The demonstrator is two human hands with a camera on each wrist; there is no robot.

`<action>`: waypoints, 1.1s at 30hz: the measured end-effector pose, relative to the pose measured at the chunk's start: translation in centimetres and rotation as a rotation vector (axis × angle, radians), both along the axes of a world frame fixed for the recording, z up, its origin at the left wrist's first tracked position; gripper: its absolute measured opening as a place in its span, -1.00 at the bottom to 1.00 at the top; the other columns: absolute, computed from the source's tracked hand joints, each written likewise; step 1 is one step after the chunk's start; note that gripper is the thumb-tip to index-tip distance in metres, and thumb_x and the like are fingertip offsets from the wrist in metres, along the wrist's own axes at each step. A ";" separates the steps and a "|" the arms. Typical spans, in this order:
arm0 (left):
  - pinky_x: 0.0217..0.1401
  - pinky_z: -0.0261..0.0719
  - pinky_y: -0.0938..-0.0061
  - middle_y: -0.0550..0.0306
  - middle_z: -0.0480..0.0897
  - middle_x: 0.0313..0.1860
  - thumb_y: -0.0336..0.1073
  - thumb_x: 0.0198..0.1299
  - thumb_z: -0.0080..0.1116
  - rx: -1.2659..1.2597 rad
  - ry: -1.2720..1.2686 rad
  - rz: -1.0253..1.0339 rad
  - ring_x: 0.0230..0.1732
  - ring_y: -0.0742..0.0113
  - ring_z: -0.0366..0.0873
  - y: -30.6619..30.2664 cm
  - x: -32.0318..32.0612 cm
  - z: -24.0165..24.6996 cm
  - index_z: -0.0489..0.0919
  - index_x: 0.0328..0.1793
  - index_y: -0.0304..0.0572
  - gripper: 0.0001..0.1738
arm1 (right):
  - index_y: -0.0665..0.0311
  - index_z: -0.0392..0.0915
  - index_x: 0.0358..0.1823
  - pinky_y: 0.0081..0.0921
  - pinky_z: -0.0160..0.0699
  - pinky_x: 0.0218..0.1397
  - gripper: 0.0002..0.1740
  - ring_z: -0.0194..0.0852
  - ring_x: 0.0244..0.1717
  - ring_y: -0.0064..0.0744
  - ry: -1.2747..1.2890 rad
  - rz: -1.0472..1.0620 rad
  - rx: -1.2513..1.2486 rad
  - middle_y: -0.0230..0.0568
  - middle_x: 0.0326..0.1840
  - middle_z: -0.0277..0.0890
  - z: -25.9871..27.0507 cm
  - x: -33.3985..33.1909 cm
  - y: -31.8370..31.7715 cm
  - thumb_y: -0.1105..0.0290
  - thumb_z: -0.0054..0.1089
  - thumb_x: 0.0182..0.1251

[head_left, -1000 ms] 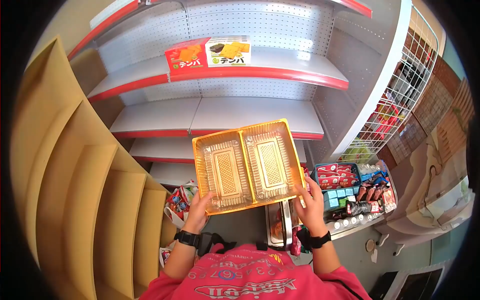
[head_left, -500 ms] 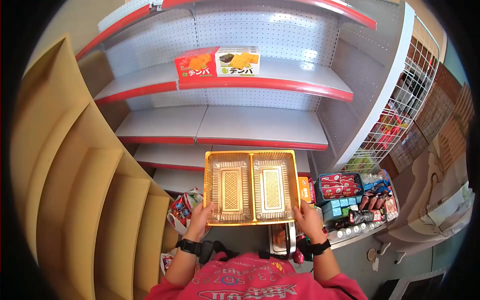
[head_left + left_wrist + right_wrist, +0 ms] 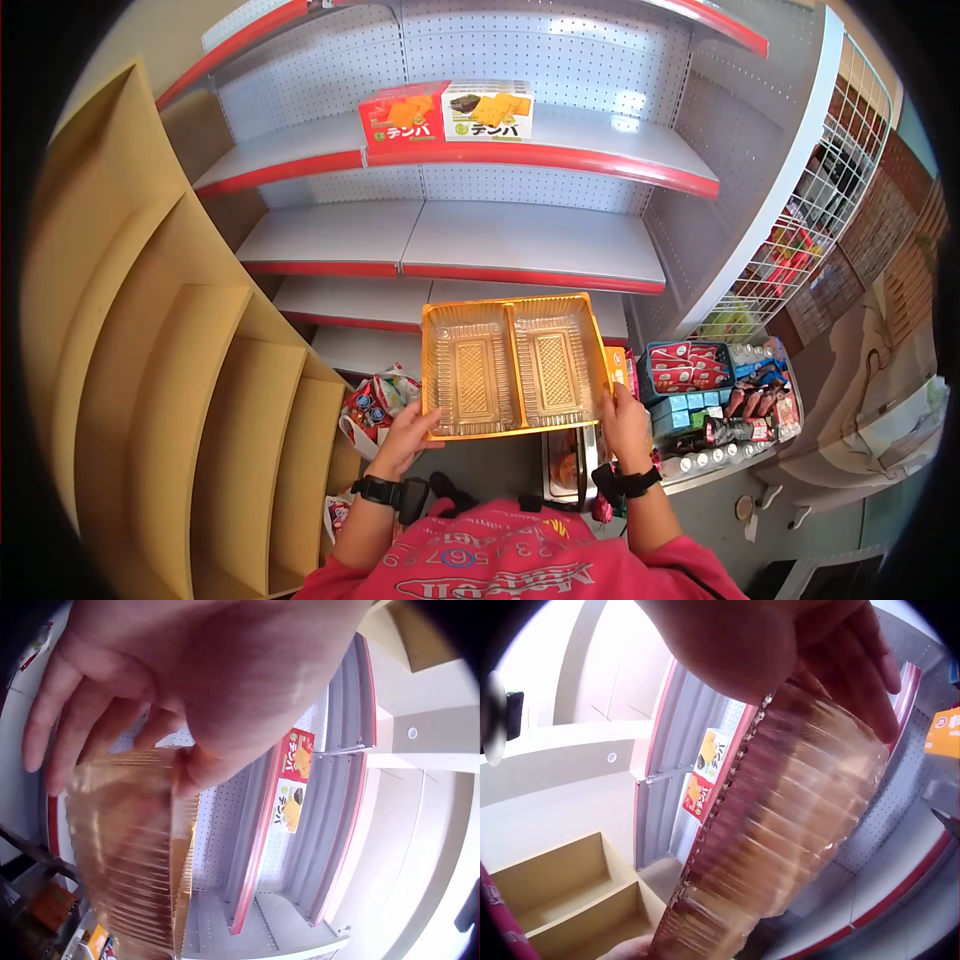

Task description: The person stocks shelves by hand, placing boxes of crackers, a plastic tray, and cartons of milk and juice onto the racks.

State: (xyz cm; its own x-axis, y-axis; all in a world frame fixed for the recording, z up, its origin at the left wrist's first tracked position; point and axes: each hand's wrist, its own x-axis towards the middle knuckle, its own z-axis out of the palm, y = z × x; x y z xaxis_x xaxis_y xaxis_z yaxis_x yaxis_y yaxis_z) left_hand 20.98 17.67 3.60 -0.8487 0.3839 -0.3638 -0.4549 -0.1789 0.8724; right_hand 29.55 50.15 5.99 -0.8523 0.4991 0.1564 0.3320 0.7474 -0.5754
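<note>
While left hand and right hand gripped opposite sides of two-compartment tray before shelves, steady holding probably called for light, even pressure; thin walls seemed likely to flex.

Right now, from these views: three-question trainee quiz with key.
1. True or false: the left hand and right hand hold the same gold tray.
2. How many compartments does the tray have? A) one B) two C) four
3. Fill in: in the head view, directly left of the white box stands a ____.

Key: 1 true; 2 B; 3 red box.
</note>
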 end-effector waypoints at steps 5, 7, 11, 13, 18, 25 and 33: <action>-0.52 0.57 0.56 0.14 0.55 -0.17 -0.18 0.27 -0.04 -0.373 -0.040 -0.145 -0.42 0.30 0.63 -0.2 -0.2 -0.1 0.35 0.13 -0.21 -0.62 | 0.35 0.48 -0.11 -0.19 0.46 -0.39 -0.68 0.53 -0.41 0.07 0.008 0.014 -0.021 0.11 -0.49 0.51 -0.9 -0.3 0.3 0.25 0.03 0.26; -0.58 0.55 0.56 0.12 0.56 -0.20 -0.18 0.27 -0.06 -0.372 -0.003 -0.074 -0.51 0.29 0.61 -0.5 -0.5 -1.0 0.37 0.09 -0.22 -0.65 | 0.27 0.47 -0.10 -0.13 0.44 -0.42 -0.68 0.51 -0.44 0.09 -0.026 0.087 -0.052 0.08 -0.50 0.53 -1.6 -0.4 0.2 0.19 0.02 0.28; -0.67 0.50 0.57 0.08 0.56 -0.26 -0.18 0.28 -0.09 -0.371 0.048 0.036 -0.60 0.30 0.59 -1.5 -2.9 -1.3 0.42 -0.02 -0.26 -0.70 | 0.22 0.46 -0.06 -0.20 0.47 -0.37 -0.63 0.56 -0.38 0.01 0.096 0.176 -0.203 0.01 -0.43 0.57 -2.6 -0.9 -0.1 0.10 0.04 0.28; -0.67 0.50 0.57 0.07 0.57 -0.28 -0.19 0.27 -0.09 -0.394 0.051 0.056 -0.60 0.30 0.59 -2.3 -4.9 -1.6 0.43 -0.04 -0.27 -0.70 | 0.22 0.46 -0.06 -0.21 0.47 -0.37 -0.63 0.56 -0.38 0.00 0.082 0.173 -0.226 0.00 -0.43 0.57 -3.5 -1.6 0.2 0.11 0.05 0.27; -0.65 0.54 0.55 0.05 0.57 -0.39 -0.21 0.26 -0.07 -0.398 0.099 0.130 -0.62 0.30 0.58 -3.3 -12.3 -2.2 0.43 -0.08 -0.31 -0.71 | 0.24 0.50 -0.10 -0.27 0.48 -0.37 -0.67 0.55 -0.41 -0.03 0.077 0.098 -0.230 -0.02 -0.46 0.56 -2.9 -3.6 0.0 0.15 0.07 0.27; -0.62 0.60 0.54 0.07 0.57 -0.39 -0.21 0.25 -0.04 -0.459 0.223 0.177 -0.55 0.30 0.60 -2.4 -26.6 -2.2 0.46 -0.08 -0.31 -0.70 | 0.28 0.55 -0.23 -0.32 0.50 -0.37 -0.72 0.57 -0.41 -0.09 0.063 0.021 -0.152 -0.02 -0.47 0.56 -0.4 -7.3 -1.2 0.19 0.09 0.26; -0.60 0.62 0.47 -0.01 0.57 -0.39 -0.28 0.20 -0.11 -0.432 0.186 0.095 -0.57 0.21 0.60 -0.1 -39.8 -1.7 0.41 -0.06 -0.32 -0.72 | 0.26 0.56 -0.24 -0.34 0.51 -0.37 -0.73 0.59 -0.40 -0.14 0.034 -0.069 -0.064 -0.07 -0.44 0.58 -0.3 -11.2 -2.7 0.20 0.12 0.24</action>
State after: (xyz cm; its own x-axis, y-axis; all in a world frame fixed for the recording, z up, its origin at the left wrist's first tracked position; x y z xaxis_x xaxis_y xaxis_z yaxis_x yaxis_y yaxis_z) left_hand -18.78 17.59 1.87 -0.9385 0.1489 -0.3114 -0.2829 0.1852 0.9411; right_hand 18.38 47.45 5.73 -0.8103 0.5664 0.1504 0.3613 0.6848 -0.6328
